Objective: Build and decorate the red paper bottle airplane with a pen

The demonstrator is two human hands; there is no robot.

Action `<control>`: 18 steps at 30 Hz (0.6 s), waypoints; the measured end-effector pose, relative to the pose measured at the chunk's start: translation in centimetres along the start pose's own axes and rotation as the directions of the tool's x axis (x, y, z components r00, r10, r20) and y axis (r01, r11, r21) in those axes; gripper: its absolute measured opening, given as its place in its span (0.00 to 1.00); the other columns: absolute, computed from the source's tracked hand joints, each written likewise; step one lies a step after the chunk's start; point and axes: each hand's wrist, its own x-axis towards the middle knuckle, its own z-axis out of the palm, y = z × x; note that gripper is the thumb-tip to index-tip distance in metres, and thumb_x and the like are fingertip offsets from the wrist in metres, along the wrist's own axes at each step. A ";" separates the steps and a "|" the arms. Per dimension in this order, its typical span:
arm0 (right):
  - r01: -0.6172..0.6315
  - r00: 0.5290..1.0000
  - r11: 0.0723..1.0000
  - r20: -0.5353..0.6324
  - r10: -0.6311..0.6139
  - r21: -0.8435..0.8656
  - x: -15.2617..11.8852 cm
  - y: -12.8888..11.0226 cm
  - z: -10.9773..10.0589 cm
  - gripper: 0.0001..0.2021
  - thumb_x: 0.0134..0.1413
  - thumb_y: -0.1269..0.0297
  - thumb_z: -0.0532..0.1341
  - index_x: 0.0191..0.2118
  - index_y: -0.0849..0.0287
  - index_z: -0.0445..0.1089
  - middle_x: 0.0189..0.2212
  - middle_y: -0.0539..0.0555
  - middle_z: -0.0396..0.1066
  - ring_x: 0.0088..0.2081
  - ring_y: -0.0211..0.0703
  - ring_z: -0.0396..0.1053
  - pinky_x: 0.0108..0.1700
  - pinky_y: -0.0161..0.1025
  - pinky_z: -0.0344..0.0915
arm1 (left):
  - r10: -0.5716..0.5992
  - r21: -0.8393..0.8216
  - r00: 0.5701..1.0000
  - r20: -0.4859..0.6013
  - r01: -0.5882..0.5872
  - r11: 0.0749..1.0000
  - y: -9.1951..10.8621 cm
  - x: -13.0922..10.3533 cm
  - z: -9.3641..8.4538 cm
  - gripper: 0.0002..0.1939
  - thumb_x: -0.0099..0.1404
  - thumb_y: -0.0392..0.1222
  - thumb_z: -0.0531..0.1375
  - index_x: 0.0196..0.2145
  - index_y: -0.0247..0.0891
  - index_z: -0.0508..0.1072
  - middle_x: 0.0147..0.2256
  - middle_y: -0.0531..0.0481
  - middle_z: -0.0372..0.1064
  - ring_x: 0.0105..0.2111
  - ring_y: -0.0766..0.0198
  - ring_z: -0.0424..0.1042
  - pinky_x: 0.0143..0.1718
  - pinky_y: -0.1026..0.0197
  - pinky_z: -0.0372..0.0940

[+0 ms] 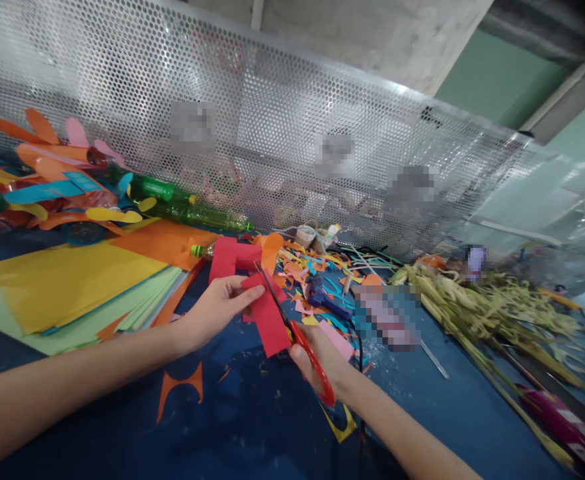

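While the left hand [216, 305] pinches a flat red paper strip [270, 327] over the blue tabletop [237, 430], apparently to steady it, the right hand [333, 365] grips red-handled metal scissors [306, 339], their slim blades [275, 294] lying along the strip's right edge, presumably angled to match its length.

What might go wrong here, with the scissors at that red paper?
The scissors in the right hand have their blades close to the left hand, which pinches the red paper, so a slip might nick a finger. Also, a black cord shows beside the right wrist and could perhaps snag the arm.
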 end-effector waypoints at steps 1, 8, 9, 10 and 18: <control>0.008 1.000 1.000 -0.004 -0.008 -0.011 0.1 0.0 0.0 0.27 0.52 0.35 0.49 0.26 0.58 0.55 0.19 0.45 0.49 0.22 0.33 0.46 0.22 0.34 0.43 | -0.004 -0.004 1.000 -0.004 0.004 1.000 0.0 0.0 0.0 0.16 0.57 0.51 0.62 0.33 0.34 0.75 0.29 0.48 0.74 0.30 0.62 0.72 0.36 0.58 0.67; -0.017 0.999 0.999 -0.032 0.016 -0.038 0.2 0.3 0.0 0.27 0.52 0.35 0.50 0.23 0.58 0.52 0.21 0.45 0.46 0.23 0.33 0.43 0.24 0.34 0.41 | -0.028 -0.043 0.999 -0.016 0.027 0.999 0.0 0.1 0.1 0.15 0.56 0.50 0.63 0.34 0.34 0.76 0.31 0.48 0.75 0.29 0.64 0.71 0.34 0.61 0.66; -0.028 0.999 0.999 -0.033 0.027 -0.033 0.2 0.3 0.1 0.27 0.52 0.36 0.51 0.23 0.57 0.51 0.20 0.45 0.46 0.23 0.33 0.43 0.24 0.34 0.41 | -0.033 -0.043 0.999 -0.013 0.033 0.999 0.0 0.1 0.0 0.15 0.56 0.50 0.63 0.34 0.34 0.76 0.31 0.48 0.75 0.29 0.64 0.71 0.34 0.60 0.66; -0.037 0.999 0.999 -0.030 0.036 -0.030 0.2 0.3 0.1 0.26 0.52 0.37 0.51 0.23 0.57 0.51 0.20 0.45 0.46 0.23 0.33 0.43 0.23 0.34 0.41 | -0.039 -0.042 0.999 -0.010 0.039 0.998 0.0 0.0 0.0 0.15 0.56 0.50 0.63 0.33 0.34 0.76 0.31 0.47 0.75 0.29 0.64 0.71 0.35 0.60 0.67; -0.074 0.996 0.997 -0.038 0.075 0.018 0.3 0.2 0.2 0.24 0.51 0.40 0.54 0.23 0.57 0.53 0.21 0.46 0.48 0.23 0.34 0.43 0.22 0.33 0.43 | -0.055 -0.084 0.998 -0.003 0.055 0.995 -0.1 0.2 -0.1 0.12 0.57 0.48 0.64 0.32 0.35 0.76 0.31 0.50 0.75 0.29 0.66 0.71 0.33 0.63 0.66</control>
